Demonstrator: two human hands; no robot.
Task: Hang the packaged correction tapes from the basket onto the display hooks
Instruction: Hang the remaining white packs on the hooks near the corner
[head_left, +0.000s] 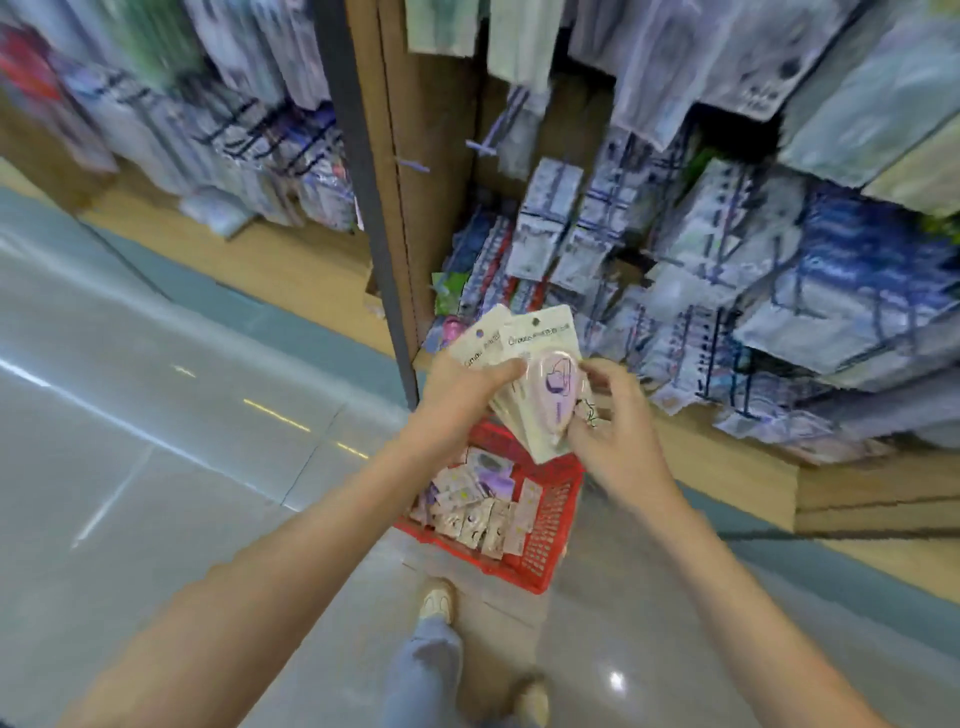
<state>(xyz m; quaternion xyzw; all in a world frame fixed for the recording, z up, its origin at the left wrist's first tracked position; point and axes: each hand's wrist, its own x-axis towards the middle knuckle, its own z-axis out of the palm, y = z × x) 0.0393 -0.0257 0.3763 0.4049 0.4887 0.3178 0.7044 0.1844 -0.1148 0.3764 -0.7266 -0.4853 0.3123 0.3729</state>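
Note:
My left hand grips a fanned stack of packaged correction tapes, cream cards with a pink and purple dispenser on the front one. My right hand pinches the right edge and lower corner of the front package. Below them a red plastic basket stands on the floor with several more packages lying in it. Purple display hooks stick out of the brown back panel above, two of them bare at their tips.
Shelving on the right is crowded with hanging blurred packets. A dark upright post and wooden panel divide the bays. The grey tiled floor lies left. My feet stand just behind the basket.

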